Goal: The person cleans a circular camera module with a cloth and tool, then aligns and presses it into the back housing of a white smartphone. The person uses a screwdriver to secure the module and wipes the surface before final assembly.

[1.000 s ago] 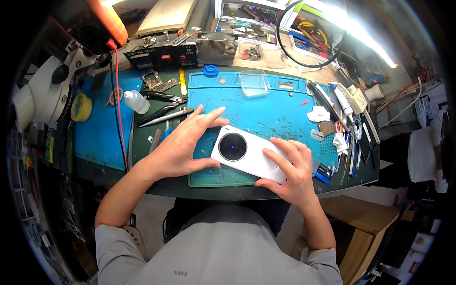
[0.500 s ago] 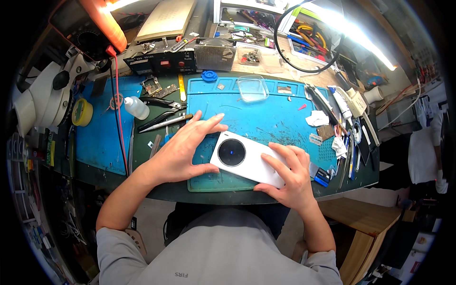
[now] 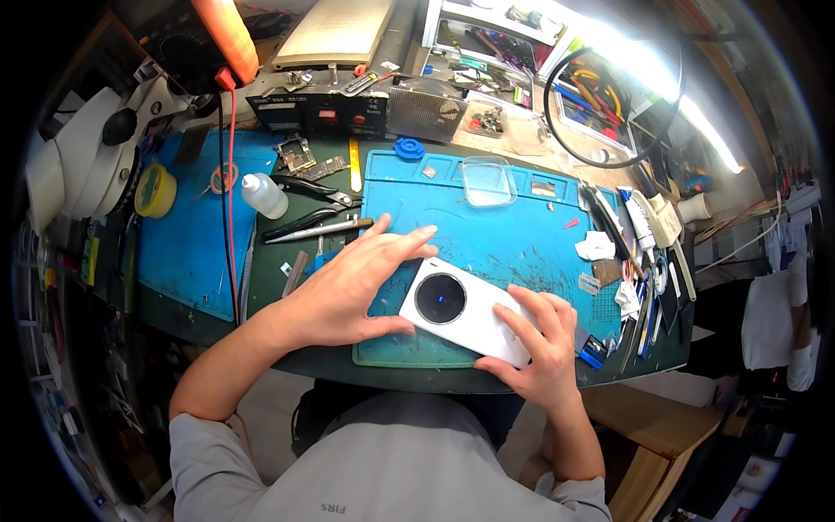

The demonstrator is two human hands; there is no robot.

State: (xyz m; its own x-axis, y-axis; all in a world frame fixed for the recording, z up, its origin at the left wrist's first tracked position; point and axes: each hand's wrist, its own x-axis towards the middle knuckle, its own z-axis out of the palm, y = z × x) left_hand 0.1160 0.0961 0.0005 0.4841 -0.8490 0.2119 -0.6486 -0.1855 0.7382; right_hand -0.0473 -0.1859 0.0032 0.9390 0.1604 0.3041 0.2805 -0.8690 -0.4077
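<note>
White phone (image 3: 480, 320) lies back side up between your 2 hands, over the near part of the large blue mat (image 3: 513, 235), slanting so that its camera end points to your left and away from you; whether it rests flat or is slightly raised cannot be told from this angle. Its round black camera disc (image 3: 441, 298) faces up at you. Your right hand (image 3: 544, 346) grips the other end, with fingers laid over the back and the thumb at the near long edge. Your left hand (image 3: 355, 283) is spread in a wide curve around the camera end, its thumb tip at the near corner and a fingertip close to the far corner; you cannot tell whether it presses on the phone. Beyond your left hand you have a pen-like tool (image 3: 317, 230), black-handled pliers (image 3: 306, 189) and a white squeeze bottle (image 3: 265, 197). Farther back on the large mat stands a clear plastic dish (image 3: 489, 184), near a blue round cap (image 3: 409, 149) at its far edge. On your right sit crumpled white paper (image 3: 595, 245) and, just beside your right hand, a small blue-and-black object (image 3: 593, 351)
</note>
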